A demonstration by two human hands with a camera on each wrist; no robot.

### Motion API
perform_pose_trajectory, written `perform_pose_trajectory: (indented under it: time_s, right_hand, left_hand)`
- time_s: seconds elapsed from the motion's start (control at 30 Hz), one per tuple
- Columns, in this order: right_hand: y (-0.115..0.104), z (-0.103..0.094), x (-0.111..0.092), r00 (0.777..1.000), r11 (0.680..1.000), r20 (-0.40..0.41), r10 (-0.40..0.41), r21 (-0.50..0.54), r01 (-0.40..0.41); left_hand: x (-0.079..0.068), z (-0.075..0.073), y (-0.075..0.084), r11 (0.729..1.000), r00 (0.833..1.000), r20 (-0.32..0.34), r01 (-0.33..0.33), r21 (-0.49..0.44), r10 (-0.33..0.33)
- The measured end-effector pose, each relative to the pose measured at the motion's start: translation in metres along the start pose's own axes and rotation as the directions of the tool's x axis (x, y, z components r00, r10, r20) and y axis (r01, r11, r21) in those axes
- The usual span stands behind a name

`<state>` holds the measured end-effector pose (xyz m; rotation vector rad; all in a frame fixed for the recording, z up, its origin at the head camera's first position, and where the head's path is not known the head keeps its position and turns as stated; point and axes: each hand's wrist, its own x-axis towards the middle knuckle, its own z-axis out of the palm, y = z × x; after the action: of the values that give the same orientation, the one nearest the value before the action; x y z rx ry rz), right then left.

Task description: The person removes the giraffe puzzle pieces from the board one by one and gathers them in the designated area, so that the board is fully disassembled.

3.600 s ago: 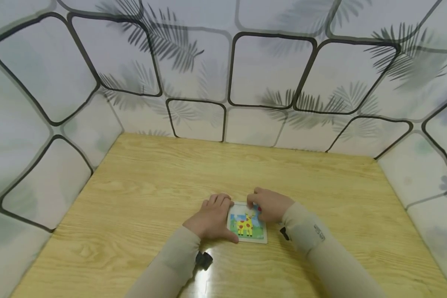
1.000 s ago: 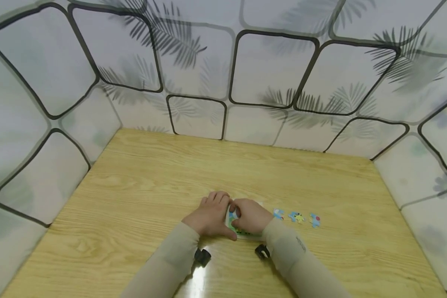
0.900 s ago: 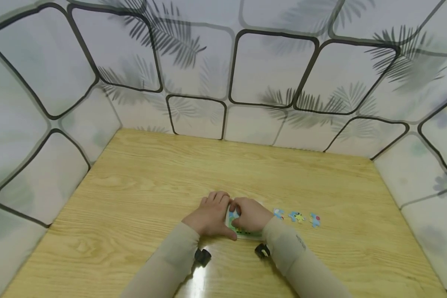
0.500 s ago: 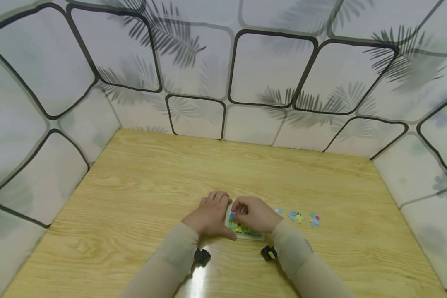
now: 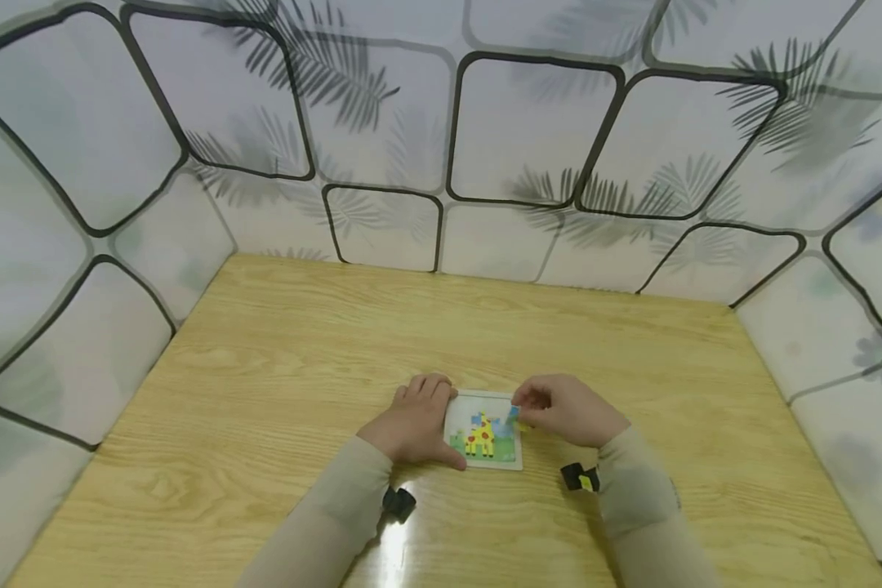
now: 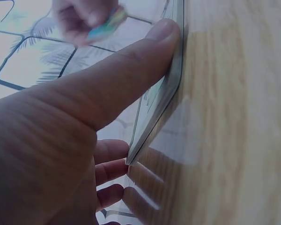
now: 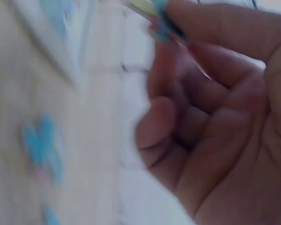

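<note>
A small square giraffe jigsaw board point(image 5: 482, 465) with a pale rim lies on the table. Its upper part shows white backing. My left hand point(image 5: 417, 420) holds the board's left side, thumb on the near rim point(image 6: 171, 63) and fingertips at the far corner. Just off the board's right edge, my right hand point(image 5: 569, 410) pinches a blue and yellow puzzle piece point(image 5: 514, 414) between thumb and fingers. The left wrist view has this piece tilted above the board; in the right wrist view it is partly cut off at the top.
Blurred in the right wrist view, a loose blue puzzle piece point(image 7: 44, 147) lies on the table beside the board, with part of another blue piece point(image 7: 50, 215) below it. Patterned walls point(image 5: 529, 131) enclose the wooden table point(image 5: 323, 327) at the back and sides.
My right hand has lifted from the board's upper left and moved right, bringing the pinched piece along. It now covers the loose pieces in the head view. My left hand stays put.
</note>
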<state>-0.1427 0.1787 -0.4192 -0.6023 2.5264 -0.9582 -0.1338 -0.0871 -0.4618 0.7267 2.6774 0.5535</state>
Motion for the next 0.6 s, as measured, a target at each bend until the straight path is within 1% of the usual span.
perform_pose_trajectory:
  time_s: [0.07,0.13,0.27,0.43,0.6]
  right_hand:
    - [0.004,-0.008,-0.007,0.998,0.999,0.049,0.043,-0.035,-0.041]
    - [0.009,-0.010,-0.010,0.993,0.996,0.094,0.076,-0.060,-0.070]
    - [0.011,-0.006,-0.009,0.982,0.991,0.149,0.116,-0.086,-0.104]
    - [0.007,0.003,-0.010,0.972,0.981,0.162,0.170,-0.124,-0.151]
    - [0.006,0.008,-0.012,0.973,0.979,0.156,0.173,-0.138,-0.152]
  left_hand:
    - [0.000,-0.001,-0.001,1.000,1.000,0.002,0.002,0.000,-0.002]
    - [0.000,-0.003,-0.001,1.000,1.000,0.003,0.003,-0.001,-0.003]
    - [-0.001,-0.008,-0.001,1.000,1.000,0.009,0.004,-0.004,-0.004]
    - [0.000,-0.008,0.000,1.000,1.000,0.017,-0.002,-0.009,0.002]
    - [0.000,-0.004,0.000,1.000,1.000,0.028,0.003,-0.007,-0.003]
